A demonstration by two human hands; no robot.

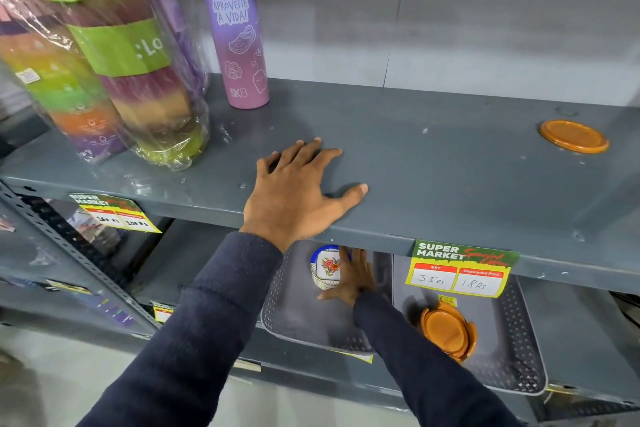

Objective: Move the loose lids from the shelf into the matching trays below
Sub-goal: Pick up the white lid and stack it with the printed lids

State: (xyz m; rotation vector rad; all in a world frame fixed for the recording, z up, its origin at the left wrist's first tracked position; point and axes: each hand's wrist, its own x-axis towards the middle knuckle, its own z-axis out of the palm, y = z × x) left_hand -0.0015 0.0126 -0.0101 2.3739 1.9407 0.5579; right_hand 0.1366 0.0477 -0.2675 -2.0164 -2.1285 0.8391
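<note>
Head view: grey metal shelf [450,184], grey back wall. Left hand [298,191] flat on the shelf edge, fingers spread, holding nothing. One orange lid [573,136] lies far right. Below, right hand [353,279] touches a stack of floral lids [325,269] in the left tray [294,315]; grip unclear, fingertips hidden under the shelf. Orange lid stack [446,331] in the right tray [509,357]. Wrapped bottles [114,55] cut off top-left.

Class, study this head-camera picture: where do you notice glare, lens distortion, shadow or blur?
Head view: glare streaks the plastic wrap on the striped bottles; the wide lens bends the upper shelf edge and stretches the sleeves; the lower level lies in the shelf's shadow, dimming the left tray where the right hand meets the floral lids; the corners go soft; the orange lid stays sharp.
</note>
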